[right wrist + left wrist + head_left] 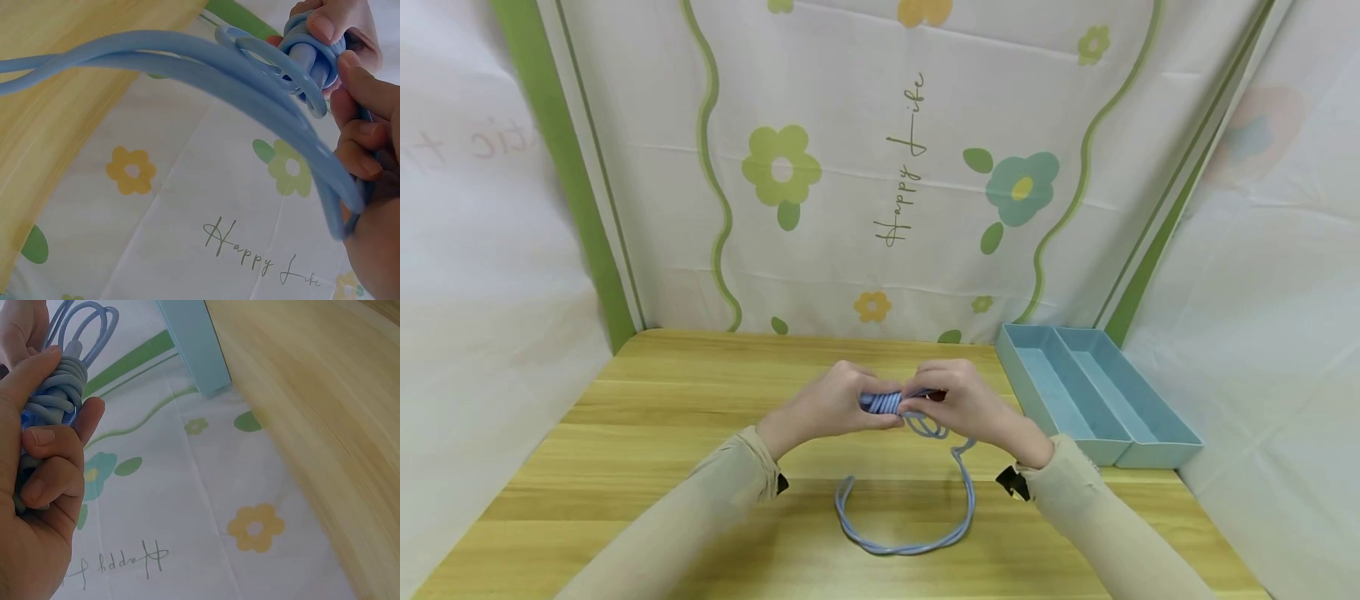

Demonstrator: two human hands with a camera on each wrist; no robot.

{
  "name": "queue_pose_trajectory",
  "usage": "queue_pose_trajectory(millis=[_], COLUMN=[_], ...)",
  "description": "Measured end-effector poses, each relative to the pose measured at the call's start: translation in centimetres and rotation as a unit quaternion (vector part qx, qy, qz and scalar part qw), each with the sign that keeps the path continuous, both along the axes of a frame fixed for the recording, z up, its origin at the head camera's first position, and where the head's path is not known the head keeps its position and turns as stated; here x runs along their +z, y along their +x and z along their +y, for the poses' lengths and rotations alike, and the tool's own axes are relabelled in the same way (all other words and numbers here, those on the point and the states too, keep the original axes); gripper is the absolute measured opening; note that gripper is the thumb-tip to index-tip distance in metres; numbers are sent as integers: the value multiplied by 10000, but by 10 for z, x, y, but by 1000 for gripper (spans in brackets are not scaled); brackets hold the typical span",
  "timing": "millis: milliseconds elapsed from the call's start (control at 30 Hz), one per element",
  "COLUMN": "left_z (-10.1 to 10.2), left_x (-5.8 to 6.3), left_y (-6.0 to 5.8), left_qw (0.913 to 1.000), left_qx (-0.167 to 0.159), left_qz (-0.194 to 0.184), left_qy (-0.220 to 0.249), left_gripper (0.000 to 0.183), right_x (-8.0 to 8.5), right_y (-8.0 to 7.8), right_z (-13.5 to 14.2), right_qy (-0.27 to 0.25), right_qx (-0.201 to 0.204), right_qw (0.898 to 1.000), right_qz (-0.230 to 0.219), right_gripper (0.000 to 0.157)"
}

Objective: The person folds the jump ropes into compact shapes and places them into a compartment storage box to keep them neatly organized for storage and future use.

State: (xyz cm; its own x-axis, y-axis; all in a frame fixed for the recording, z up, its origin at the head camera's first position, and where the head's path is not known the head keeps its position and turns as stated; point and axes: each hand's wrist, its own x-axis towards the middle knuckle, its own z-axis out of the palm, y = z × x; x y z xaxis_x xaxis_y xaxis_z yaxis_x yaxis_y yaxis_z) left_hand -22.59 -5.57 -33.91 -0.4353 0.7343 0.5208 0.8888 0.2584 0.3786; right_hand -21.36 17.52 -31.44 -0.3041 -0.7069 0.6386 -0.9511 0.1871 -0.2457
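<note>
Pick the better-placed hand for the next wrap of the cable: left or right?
Probably right. The right hand holds the doubled loose length that trails over the table, so it can likely guide a turn. The left hand grips the wound bundle and seems better used to steady it.

Behind the table, with its yellowish wood grain, hangs a white printed cloth. The lettering "Happy Life" runs sideways up its middle, between a yellow-green flower on the left and a teal flower with a yellow centre on the right. Lower down there's a small orange flower, and a wavy green line trails down either side. More white cloth closes in the left, edged by a broad green band. Over at the table's far right corner sits a light blue tray, two long compartments side by side.
</note>
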Motion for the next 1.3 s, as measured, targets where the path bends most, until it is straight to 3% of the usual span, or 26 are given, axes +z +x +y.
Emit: queue_pose_trajectory(millis=[167,433,833,1300], left_z=[1,2,2,3], left_x=[1,0,-2,-4], left_y=[1,4,4,6], left_qw=[9999,9998,9997,9994], left_qx=[-91,-156,-114,-170], left_qz=[88,11,-196,-2], left_qy=[51,156,132,286], left_gripper=[35,35,49,31], right_x=[0,1,-1,-3], right_y=[-1,0,-2,-2], right_z=[1,3,5,4], right_qy=[-160,-286,52,-108], right_qx=[-90,-121,-98,-99], right_qw=[9998,9995,9992,9985], right_qz=[100,-101,-378,-527], right_gripper=[17,19,12,14])
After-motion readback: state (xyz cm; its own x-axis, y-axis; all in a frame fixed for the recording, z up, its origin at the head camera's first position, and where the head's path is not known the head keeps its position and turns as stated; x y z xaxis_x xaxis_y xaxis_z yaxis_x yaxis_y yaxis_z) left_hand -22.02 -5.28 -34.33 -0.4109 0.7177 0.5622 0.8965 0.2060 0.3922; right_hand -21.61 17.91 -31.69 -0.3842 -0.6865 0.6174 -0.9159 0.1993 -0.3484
